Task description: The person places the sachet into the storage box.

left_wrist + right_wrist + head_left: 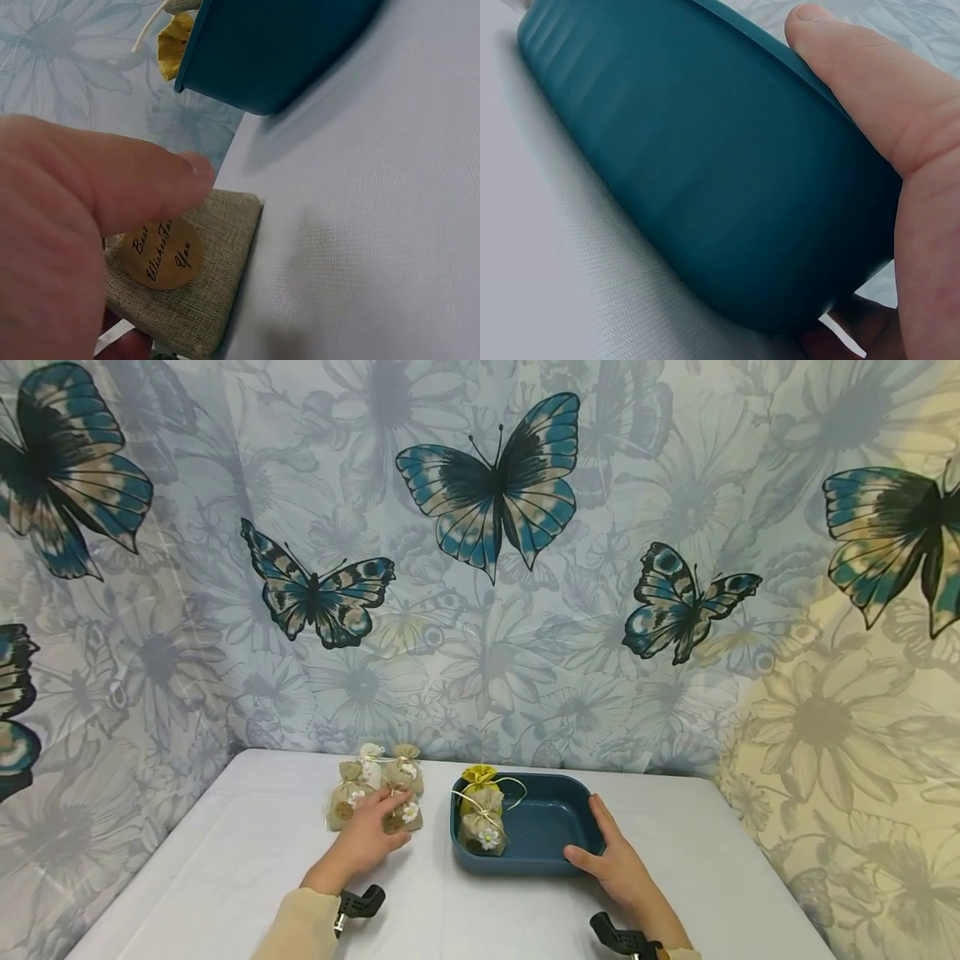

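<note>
My left hand (363, 835) reaches over a burlap pouch (405, 817) with a white flower at the back left of the table. In the left wrist view the thumb crosses in front of the pouch (225, 262), which bears a round "Best Wishes For You" sticker; fingertips show partly behind it. My right hand (617, 860) grips the right front corner of a blue rectangular bin (517, 864), thumb at the rim and fingers around the side. Inside the bin's left end are a beige pouch (483, 827) with a white flower and a yellow-topped pouch (478, 774).
Beside the left hand stand more drawstring pouches: a beige one (347, 806), a white one (370, 762) and another beige one (406, 758). A white cloth covers the table (442, 918). Butterfly-printed fabric (487, 693) hangs close behind it.
</note>
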Tool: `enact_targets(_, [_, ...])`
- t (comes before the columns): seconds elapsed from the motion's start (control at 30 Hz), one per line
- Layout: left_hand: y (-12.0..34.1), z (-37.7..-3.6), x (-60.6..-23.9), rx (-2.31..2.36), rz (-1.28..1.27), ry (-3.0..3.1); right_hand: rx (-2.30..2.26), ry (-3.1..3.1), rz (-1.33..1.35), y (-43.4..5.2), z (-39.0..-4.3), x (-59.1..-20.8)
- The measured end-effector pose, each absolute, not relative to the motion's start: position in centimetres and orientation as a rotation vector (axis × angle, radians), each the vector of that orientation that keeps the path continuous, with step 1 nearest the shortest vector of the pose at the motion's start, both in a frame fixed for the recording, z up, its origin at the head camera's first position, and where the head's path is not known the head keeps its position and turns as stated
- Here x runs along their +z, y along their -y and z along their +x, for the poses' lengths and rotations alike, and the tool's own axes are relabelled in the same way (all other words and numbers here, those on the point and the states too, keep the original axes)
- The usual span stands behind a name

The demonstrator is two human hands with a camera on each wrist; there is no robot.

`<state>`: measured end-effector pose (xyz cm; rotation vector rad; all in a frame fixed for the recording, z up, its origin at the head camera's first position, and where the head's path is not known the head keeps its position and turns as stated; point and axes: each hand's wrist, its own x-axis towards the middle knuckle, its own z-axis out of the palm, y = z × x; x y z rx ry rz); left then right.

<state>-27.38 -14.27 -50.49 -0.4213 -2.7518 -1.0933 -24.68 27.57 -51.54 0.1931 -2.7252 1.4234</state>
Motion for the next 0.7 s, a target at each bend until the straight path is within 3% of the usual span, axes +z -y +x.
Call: enact_targets(0.7, [14.74, -27.12, -50.49, -0.990, -0.601, 2.821, 1.529, 2.712, 0.162, -27.36, -24.38, -51.03])
